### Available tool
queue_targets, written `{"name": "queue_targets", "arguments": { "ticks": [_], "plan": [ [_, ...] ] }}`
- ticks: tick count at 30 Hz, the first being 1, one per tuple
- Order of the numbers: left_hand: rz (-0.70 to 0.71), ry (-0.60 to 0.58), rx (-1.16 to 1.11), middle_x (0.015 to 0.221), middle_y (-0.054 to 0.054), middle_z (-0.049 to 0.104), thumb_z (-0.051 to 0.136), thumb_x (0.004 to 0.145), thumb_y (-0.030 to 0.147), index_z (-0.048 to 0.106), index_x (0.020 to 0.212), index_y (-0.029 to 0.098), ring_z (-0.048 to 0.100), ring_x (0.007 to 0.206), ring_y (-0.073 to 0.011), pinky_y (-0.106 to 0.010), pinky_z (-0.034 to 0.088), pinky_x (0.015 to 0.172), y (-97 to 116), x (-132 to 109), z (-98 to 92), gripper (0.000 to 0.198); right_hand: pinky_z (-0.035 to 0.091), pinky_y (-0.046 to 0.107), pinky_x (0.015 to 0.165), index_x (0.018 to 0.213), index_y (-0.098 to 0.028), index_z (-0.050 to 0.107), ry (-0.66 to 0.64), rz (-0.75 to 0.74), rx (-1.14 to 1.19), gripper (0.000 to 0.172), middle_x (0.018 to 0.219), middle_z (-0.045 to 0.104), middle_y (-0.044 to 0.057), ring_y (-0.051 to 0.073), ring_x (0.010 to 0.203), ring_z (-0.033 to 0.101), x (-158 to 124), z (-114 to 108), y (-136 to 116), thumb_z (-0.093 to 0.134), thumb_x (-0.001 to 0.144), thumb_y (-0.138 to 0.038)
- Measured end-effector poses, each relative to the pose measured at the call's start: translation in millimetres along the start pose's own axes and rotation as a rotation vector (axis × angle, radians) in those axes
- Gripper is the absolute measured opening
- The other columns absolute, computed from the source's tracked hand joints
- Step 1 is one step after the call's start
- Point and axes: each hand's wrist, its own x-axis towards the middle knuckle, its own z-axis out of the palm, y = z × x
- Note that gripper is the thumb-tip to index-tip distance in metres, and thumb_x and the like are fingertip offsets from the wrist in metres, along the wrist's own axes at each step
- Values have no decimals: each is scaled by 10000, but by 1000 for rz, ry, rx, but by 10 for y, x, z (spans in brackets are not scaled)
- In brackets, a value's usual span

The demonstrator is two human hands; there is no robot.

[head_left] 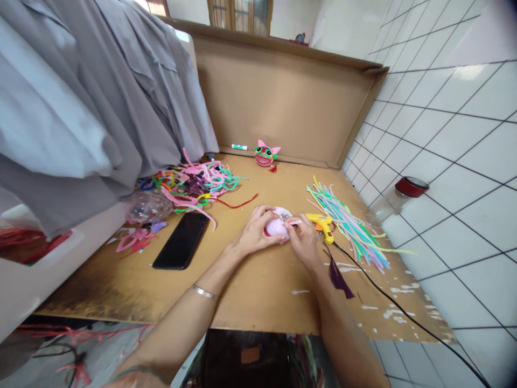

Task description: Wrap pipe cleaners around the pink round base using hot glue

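Observation:
In the middle of the table, my left hand [258,229] is wrapped round the left side of a small round craft piece [276,227] wound with pale pink pipe cleaner. My right hand [304,240] pinches a light pink pipe cleaner [294,222] against the piece's right side. Just right of that hand lies a yellow hot glue gun [323,225], its black cord running to the lower right. A dark purple tassel [339,277] rests below the gun.
Pastel pipe cleaners [349,226] lie at the right, near a red-lidded jar [396,199]. A black phone [181,241] and a tangled pipe cleaner heap [197,183] are on the left. A finished lion-like head [265,153] and glue stick [239,146] stand before the cardboard wall [283,97].

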Motion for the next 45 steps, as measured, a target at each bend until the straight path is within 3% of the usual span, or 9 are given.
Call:
{"name": "queue_targets", "arguments": {
  "ticks": [12, 28, 30, 35, 39, 45],
  "plan": [
    [-40, 12, 126, 1286, -138, 540, 772, 681, 557, 556, 1115, 215, 552, 1181, -306, -473, 473, 1011, -7, -20, 87, 594, 514, 324, 792, 859, -233, 640, 3, 6, 15, 133, 878, 639, 42, 197, 881, 633, -6, 2, -25, 535, 918, -290],
    [-84, -38, -51, 1319, -152, 529, 757, 699, 479, 549, 1142, 195, 529, 1262, -299, -466, 452, 1069, -39, 2, 45, 566, 506, 312, 752, 835, -219, 644, 29, 44, 80, 113, 821, 633, 22, 173, 805, 612, 2, -11, -65, 574, 887, -293],
    [-74, -32, -57, 1319, -154, 530, 750, 707, 468, 550, 1146, 194, 533, 1259, -299, -464, 456, 1069, -40, 0, 49, 555, 508, 321, 752, 886, -220, 651, 33, 24, 64, 84, 854, 639, 28, 176, 802, 608, -3, -4, -71, 592, 868, -279],
    [-57, -45, -47, 1333, -150, 531, 713, 743, 415, 559, 1158, 202, 524, 1272, -296, -453, 458, 1077, -19, -7, 55, 492, 512, 373, 801, 1088, -256, 668, -33, -86, 3, 233, 946, 649, 54, 208, 872, 613, -22, 9, -141, 612, 863, -276],
    [-54, -54, -62, 1338, -152, 528, 736, 728, 432, 558, 1154, 198, 523, 1276, -296, -449, 458, 1078, -10, -5, 42, 517, 519, 359, 800, 947, -252, 692, 39, -74, 60, 168, 906, 670, 53, 198, 875, 640, -19, -8, -202, 525, 926, -254],
    [-68, -45, -93, 1323, -132, 544, 767, 700, 431, 558, 1165, 212, 518, 1287, -302, -467, 443, 1080, -51, 8, 23, 556, 509, 331, 747, 855, -227, 668, 133, 35, 45, 139, 818, 673, 37, 184, 789, 625, 7, -30, -169, 555, 905, -290]
  ]
}}
